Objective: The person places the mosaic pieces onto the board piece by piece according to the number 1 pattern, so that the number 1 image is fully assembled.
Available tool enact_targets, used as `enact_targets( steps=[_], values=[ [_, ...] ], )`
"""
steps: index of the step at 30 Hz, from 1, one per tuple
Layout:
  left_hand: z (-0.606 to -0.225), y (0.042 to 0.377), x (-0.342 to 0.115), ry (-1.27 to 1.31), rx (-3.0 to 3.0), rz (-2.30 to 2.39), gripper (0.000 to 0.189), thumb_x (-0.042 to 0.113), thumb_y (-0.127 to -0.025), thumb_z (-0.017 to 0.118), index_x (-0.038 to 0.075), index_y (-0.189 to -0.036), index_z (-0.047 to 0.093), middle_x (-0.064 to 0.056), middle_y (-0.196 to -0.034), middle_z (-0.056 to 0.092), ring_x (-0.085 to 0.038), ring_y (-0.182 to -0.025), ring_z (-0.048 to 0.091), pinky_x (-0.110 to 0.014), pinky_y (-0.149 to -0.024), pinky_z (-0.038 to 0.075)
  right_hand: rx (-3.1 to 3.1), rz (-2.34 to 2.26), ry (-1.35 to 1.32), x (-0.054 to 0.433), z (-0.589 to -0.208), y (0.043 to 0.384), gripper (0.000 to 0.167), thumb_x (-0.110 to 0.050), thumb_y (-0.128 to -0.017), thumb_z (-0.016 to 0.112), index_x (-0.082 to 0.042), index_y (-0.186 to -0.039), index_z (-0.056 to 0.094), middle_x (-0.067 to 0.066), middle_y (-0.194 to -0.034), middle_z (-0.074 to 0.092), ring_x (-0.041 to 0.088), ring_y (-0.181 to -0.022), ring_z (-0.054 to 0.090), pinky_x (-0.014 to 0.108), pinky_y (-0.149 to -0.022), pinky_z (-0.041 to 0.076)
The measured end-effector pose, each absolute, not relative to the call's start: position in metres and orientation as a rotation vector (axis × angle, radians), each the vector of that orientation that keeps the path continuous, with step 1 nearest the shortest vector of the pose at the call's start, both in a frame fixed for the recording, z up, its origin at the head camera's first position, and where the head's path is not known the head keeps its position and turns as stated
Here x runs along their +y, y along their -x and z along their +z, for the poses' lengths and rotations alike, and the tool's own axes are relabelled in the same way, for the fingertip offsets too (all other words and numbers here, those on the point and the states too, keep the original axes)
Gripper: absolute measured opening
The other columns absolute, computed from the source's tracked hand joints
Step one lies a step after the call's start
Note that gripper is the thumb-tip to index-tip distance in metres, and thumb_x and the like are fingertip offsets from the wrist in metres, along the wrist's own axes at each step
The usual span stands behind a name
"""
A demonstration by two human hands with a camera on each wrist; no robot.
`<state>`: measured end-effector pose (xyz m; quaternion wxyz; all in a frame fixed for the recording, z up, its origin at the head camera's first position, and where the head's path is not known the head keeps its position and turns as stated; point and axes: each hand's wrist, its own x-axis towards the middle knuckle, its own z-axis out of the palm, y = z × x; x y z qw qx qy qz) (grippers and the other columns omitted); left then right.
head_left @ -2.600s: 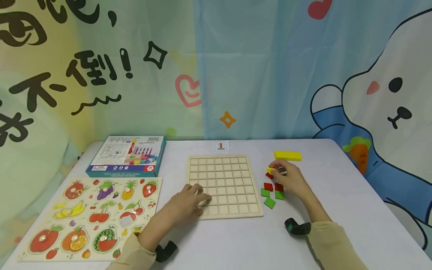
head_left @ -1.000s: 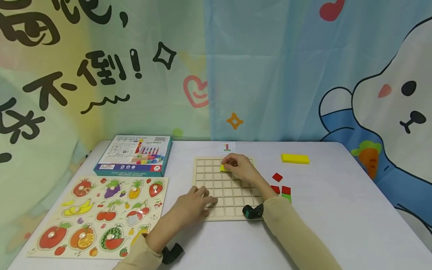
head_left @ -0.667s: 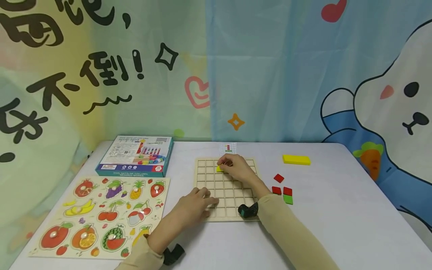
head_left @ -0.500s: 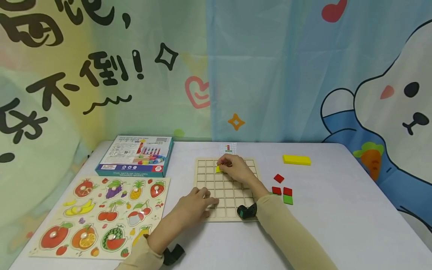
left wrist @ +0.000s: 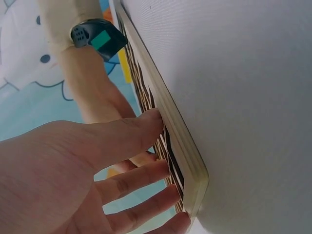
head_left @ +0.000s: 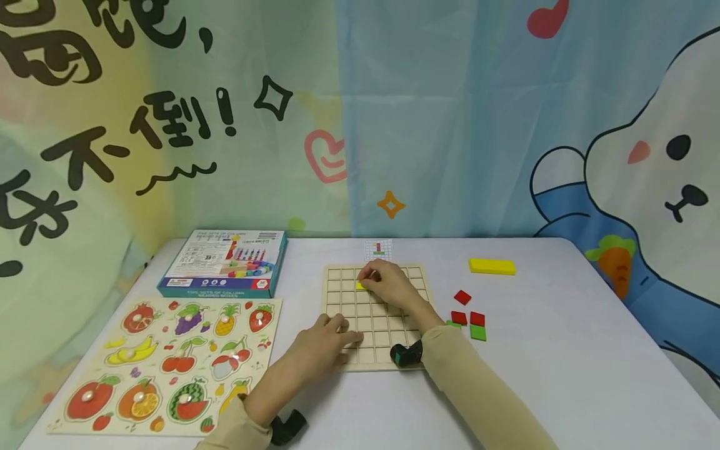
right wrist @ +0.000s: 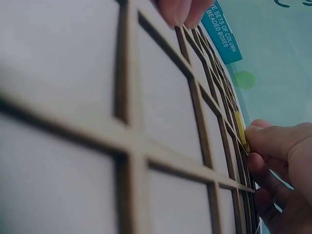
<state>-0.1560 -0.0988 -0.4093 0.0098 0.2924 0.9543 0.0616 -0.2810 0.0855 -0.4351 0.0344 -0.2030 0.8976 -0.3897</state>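
Observation:
A wooden grid board [head_left: 374, 319] with rows of square cells lies mid-table. My right hand [head_left: 388, 284] pinches a small yellow square tile [right wrist: 240, 127] between thumb and fingers, right at the cells in the board's far rows. In the head view only a sliver of that tile shows; the fingers cover the rest. My left hand [head_left: 317, 340] rests on the board's near left part, fingers loosely spread. In the left wrist view, its thumb lies along the board's edge [left wrist: 183, 141]. Red tiles [head_left: 462, 297] and green tiles [head_left: 478, 332] lie right of the board, partly behind the right sleeve.
A small pattern card [head_left: 379, 249] lies beyond the board. Farther right is a long yellow block [head_left: 492, 267]. On the left are a teal-edged box [head_left: 225, 262] and a fruit puzzle board [head_left: 152, 356], which the left forearm overlaps. A printed curtain [head_left: 422, 125] hangs behind the table.
My right hand has carried the yellow tile from the loose tiles leftward to the board's far rows, then shifted slightly further left. The left hand has stayed on the board.

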Motion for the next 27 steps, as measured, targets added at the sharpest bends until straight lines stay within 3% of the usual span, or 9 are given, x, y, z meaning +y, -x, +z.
enact_targets(
  steps=[17, 27],
  values=[
    [-0.41, 0.156, -0.097, -0.87, 2.949, 0.239, 0.037, 0.024, -0.084, 0.07, 0.029, -0.121, 0.064, -0.004, -0.118, 0.056, -0.024, -0.103, 0.051, -0.042, -0.061, 0.052, 2.736, -1.299, 0.563, 0.096, -0.432, 0.272, 0.018, -0.019, -0.098, 0.05, -0.013, -0.107, 0.064, 0.002, -0.109, 0.063, 0.02, -0.1, 0.059, 0.038, -0.086, 0.048],
    [-0.411, 0.155, -0.097, -0.883, 2.959, 0.235, 0.034, 0.022, -0.086, 0.068, 0.027, -0.119, 0.064, -0.005, -0.115, 0.056, -0.024, -0.103, 0.052, -0.039, -0.061, 0.052, 2.727, -1.36, 0.551, 0.117, -0.425, 0.263, 0.021, -0.019, -0.099, 0.048, -0.009, -0.111, 0.062, 0.007, -0.111, 0.064, 0.022, -0.102, 0.059, 0.041, -0.087, 0.047]
  ],
)
